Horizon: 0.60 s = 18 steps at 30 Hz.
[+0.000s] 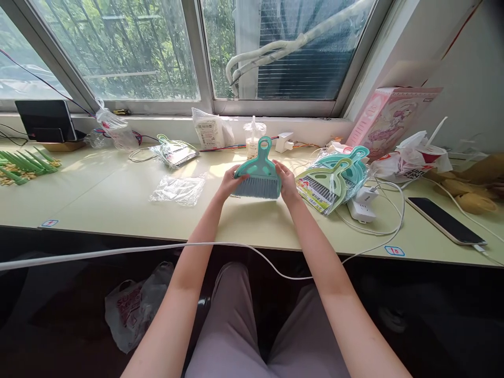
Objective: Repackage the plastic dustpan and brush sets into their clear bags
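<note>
Both hands hold a teal dustpan and brush set above the table, handle up and grey bristles facing me. My left hand grips its left edge, the thumb lying on the front. On the right edge, my right hand is closed in the same way; its fingers behind the set are hidden. Right of that hand lie wrapped dustpan and brush sets, a green one in front of a teal one. To the left of my left hand is a crumpled clear plastic wrapper.
Another wrapped set lies at the back left, near a white packet. A drink cup stands behind my hands. At right are a power strip, phone and pink box. A white cable crosses my forearms.
</note>
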Available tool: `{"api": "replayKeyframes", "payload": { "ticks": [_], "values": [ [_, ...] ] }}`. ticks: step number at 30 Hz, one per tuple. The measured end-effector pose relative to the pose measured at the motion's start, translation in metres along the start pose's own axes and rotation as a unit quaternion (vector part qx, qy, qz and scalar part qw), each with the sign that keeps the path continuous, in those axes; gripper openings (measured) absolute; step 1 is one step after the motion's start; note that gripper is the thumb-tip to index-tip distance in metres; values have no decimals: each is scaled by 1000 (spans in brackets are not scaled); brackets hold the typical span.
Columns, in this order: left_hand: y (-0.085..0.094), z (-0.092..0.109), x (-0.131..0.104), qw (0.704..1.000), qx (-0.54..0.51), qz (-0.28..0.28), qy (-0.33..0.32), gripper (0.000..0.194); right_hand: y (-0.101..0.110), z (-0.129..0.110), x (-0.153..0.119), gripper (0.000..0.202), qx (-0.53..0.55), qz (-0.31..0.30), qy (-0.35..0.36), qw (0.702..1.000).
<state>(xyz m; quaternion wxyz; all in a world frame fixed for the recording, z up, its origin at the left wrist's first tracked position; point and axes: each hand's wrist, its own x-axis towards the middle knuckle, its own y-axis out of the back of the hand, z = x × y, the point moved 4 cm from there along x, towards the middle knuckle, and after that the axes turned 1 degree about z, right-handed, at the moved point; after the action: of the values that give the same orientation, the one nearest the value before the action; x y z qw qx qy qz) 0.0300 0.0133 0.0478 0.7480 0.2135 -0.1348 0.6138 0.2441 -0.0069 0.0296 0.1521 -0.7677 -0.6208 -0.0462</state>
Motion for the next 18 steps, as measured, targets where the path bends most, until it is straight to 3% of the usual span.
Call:
{"api": "replayKeyframes", "payload": {
  "ticks": [2, 5, 8, 10, 12, 13, 15, 18],
  "values": [
    [19, -8, 3, 997, -20, 74, 24, 34, 0, 1, 1, 71, -31, -32, -1, 999],
    [53, -22, 3, 965, -59, 253, 35, 34, -6, 7, -3, 65, -181, -61, 30, 981],
    [80, -38, -2, 908, -39, 412, 72, 35, -30, 19, -18, 60, -399, -131, 86, 903],
    [89, -46, -7, 867, -4, 484, 118, 33, -52, 27, -33, 60, -485, -236, 132, 832],
    [93, -53, -10, 838, 20, 520, 162, 30, -70, 31, -47, 54, -503, -331, 164, 781],
    [94, -55, -11, 830, 25, 527, 179, 28, -76, 30, -51, 48, -494, -358, 170, 774],
    [92, -57, -12, 827, 28, 526, 196, 26, -80, 25, -54, 36, -466, -362, 158, 792],
    [87, -58, -9, 842, 33, 504, 187, 28, -72, 15, -49, 37, -468, -276, 120, 831]
  ]
}}
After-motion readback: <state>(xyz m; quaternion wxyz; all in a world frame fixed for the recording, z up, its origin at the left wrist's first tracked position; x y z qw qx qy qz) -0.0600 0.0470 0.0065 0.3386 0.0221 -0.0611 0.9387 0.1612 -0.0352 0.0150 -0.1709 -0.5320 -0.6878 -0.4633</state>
